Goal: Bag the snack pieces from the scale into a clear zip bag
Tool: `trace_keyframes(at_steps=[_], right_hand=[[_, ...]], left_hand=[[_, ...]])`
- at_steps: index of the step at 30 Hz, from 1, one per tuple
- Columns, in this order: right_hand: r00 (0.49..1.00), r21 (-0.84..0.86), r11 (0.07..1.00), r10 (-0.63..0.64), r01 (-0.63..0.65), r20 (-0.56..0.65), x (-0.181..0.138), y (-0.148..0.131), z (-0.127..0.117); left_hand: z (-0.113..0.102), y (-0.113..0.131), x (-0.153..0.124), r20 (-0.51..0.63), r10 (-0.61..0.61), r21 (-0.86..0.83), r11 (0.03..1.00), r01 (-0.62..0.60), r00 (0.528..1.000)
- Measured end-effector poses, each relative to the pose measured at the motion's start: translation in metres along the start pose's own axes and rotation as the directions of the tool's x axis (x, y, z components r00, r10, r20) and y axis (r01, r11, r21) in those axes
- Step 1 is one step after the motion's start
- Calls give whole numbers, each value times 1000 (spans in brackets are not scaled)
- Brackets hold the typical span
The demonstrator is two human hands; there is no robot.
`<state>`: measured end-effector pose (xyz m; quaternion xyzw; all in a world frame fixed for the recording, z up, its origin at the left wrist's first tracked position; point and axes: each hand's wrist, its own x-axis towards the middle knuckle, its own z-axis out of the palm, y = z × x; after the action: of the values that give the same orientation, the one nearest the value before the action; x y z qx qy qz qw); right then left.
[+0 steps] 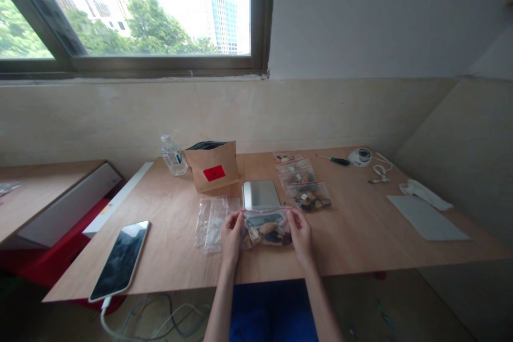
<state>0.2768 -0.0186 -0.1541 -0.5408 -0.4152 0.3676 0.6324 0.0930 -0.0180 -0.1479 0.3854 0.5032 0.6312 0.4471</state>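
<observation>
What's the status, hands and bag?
Left hand and right hand grip the filled bag by its ends. Bag above table edge. Scale just behind.

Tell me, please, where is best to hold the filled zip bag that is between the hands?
Probably grip the filled zip bag at its top corners by the red seal strip, one from each side, as the left hand and right hand do: contents bulge lower down.

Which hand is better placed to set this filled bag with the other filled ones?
Probably the right hand: it grips the bag's right end, and the filled bags lie on that side. The left hand is farther away.
</observation>
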Motion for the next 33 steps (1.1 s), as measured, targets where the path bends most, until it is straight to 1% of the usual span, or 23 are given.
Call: trace_keyframes(at_steps=[3,6,13,16,22,26,33], right_hand=[[998,-46,998,-46,44,-47,5,3,0],[995,-90,993,-82,76,-62,8,4,1],[992,-122,991,-67,54,-102,4,2,0],[991,-122,991,-69,54,-118,3,3,-1],[988,-139,986,-106,90,-111,3,0,-2],[990,-130,987,-105,93,-96,2,0,-2],[986,-152,981,-132,117,-98,5,9,-4]], left_hand=[[1,2,-1,-38,12,30,1000,-11,999],[1,4,-1,-44,22,63,998,-20,999],[1,4,-2,-15,52,86,995,-51,999],[2,3,-3,-5,46,98,994,-45,999],[1,3,-4,3,55,98,994,-55,998],[0,4,-3,-26,51,107,993,-48,998],[1,8,-4,-23,42,102,994,-40,999]])
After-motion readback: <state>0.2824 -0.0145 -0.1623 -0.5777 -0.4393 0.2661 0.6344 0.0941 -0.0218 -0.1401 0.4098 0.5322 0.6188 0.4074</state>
